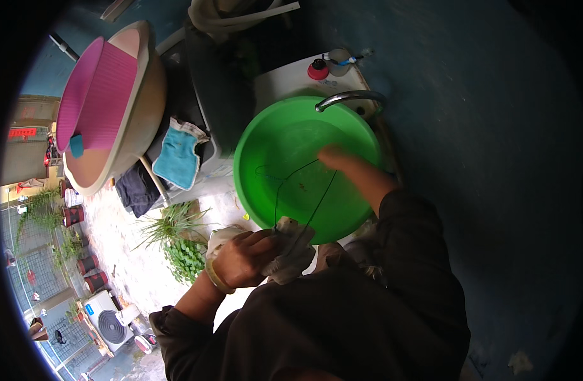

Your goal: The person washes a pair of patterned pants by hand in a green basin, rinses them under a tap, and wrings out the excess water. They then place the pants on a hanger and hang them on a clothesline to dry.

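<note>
A thin dark wire clothes hanger (pixel 321 195) spans the near part of a round green plastic basin (pixel 267 138). My left hand (pixel 246 257), with a pale bangle at the wrist, is closed on a bunched whitish cloth (pixel 296 247) at one end of the hanger. My right hand (pixel 334 156) is blurred over the basin, beside the hanger's upper end; whether its fingers hold the wire cannot be made out. Inside the basin, small brown specks (pixel 302 187) show near the middle.
A chrome faucet (pixel 351 96) arches over the basin's far rim. Behind stand a red bottle with a black cap (pixel 318 70) and a cup with toothbrushes (pixel 339 63). To the left are a light-blue cloth (pixel 177 155), stacked large basins (pixel 150 95) and potted plants (pixel 184 259).
</note>
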Tool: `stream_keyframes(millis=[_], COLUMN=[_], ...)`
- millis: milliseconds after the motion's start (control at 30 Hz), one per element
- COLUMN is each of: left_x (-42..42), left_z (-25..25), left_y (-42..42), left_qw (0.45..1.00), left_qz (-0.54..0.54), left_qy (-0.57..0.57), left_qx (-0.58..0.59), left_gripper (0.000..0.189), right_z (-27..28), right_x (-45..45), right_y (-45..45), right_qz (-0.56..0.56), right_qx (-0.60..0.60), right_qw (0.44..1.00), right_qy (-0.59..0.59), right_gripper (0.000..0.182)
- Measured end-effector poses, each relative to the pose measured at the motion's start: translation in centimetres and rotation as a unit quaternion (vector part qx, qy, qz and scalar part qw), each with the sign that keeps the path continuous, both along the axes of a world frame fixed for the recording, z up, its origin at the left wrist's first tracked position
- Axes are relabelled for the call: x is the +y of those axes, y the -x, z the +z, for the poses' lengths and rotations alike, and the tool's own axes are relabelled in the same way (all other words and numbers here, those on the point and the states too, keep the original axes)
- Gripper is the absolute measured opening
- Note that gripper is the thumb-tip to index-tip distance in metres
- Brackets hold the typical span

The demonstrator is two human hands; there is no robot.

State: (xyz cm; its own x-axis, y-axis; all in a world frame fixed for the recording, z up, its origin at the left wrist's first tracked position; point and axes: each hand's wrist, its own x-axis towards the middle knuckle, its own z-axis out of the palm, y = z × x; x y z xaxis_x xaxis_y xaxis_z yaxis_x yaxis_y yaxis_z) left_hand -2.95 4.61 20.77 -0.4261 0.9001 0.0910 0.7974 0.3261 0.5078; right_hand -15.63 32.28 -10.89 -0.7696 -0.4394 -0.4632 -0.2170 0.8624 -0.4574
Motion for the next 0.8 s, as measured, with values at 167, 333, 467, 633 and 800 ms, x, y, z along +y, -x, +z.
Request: stream_keyframes(millis=[167,333,467,633,800], left_x=[-0.9,-1.0,-0.3,-0.3,0.1], left_z=[0.9,0.6,0.6,-0.2,-1.4], left_y=[-0.6,-0.2,0.1,0.2,0.2], left_qw=[1.0,0.999,0.999,0.999,1.0], left_qz=[0.011,0.017,0.031,0.034,-0.006], left_qy=[-0.009,-0.027,-0.022,-0.011,-0.012], left_qx=[-0.001,0.019,0.031,0.029,0.018], left_gripper=[0.039,0.038,0.039,0.04,0.038], right_z=[-2.5,-2.4,-1.5,1.9,3.5], right_x=[3.9,3.9,1.4,-0.5,-2.3], right_y=[0.2,-0.1,-0.8,-3.7,-5.3], right_qz=[-0.184,-0.186,-0.418,-0.422,-0.177], right_qx=[-0.001,0.043,-0.112,-0.117,0.126], right_qw=[0.979,0.981,0.893,0.861,0.976], right_qy=[0.084,0.046,0.126,0.258,0.019], right_gripper=[0.012,0.013,0.022,0.028,0.021])
